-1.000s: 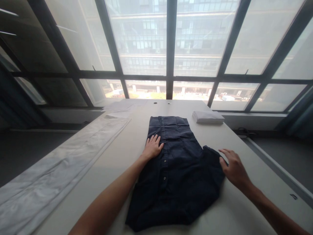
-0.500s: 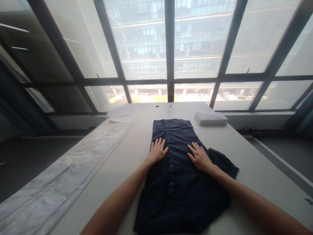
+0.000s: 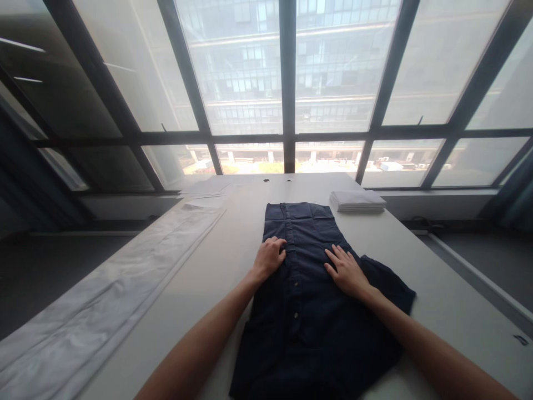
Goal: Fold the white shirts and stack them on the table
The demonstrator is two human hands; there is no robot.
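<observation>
A dark navy button-up shirt (image 3: pixel 316 300) lies front side up on the white table, its button placket running lengthwise and a short sleeve (image 3: pixel 389 278) spread out to the right. My left hand (image 3: pixel 270 255) is at the shirt's left edge beside the placket, its fingers curled in on the cloth with the thumb close to them. Flat on the right half of the shirt rests my right hand (image 3: pixel 345 269), open, with its fingers spread. The shirt's lower end runs out of the picture at the bottom.
Along the table's left side stretches a long crumpled white cloth (image 3: pixel 120 294), with thin white sheets (image 3: pixel 204 189) beyond it. A folded white stack (image 3: pixel 358 201) sits at the far right. Large windows (image 3: pixel 245 72) rise behind the white table (image 3: pixel 200 289).
My left hand's fingers have gone from spread flat to curled on the cloth. The shirt has shifted a little to the right, and my right hand has moved right with it, still flat.
</observation>
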